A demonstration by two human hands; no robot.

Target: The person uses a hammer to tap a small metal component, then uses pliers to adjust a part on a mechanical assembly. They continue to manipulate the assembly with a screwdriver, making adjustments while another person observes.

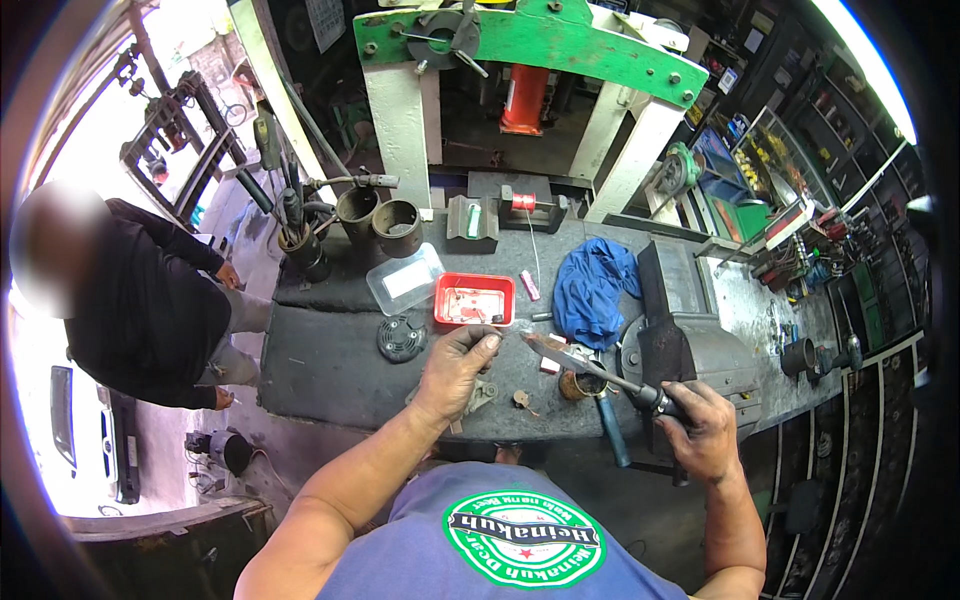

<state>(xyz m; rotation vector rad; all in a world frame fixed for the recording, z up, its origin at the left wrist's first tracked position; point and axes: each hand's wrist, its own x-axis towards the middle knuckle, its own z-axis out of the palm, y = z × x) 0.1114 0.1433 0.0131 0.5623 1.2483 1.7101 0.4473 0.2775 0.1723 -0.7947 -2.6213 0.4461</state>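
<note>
My right hand (702,428) is wrapped round the black handle of what looks like a large soldering iron (590,368). Its coppery, flattened tip points left, toward my left hand (462,365). The thumb and fingers of that hand are pinched together just left of the tip; what they hold is too small to make out. Behind the left fingers is a red tray (474,279) with small bits in it. A round black slotted part (402,339) lies left of the hand. Under the iron's shaft stands a small brownish tin (581,385), beside a blue-handled tool (611,430).
A crumpled blue cloth (597,290) lies by a bench vise (690,355) on the right. A clear plastic lid (405,277), metal cups (397,228) and a red spool (523,202) sit farther back. Behind rises a green-and-white press frame (540,45). Another person (150,300) stands at left.
</note>
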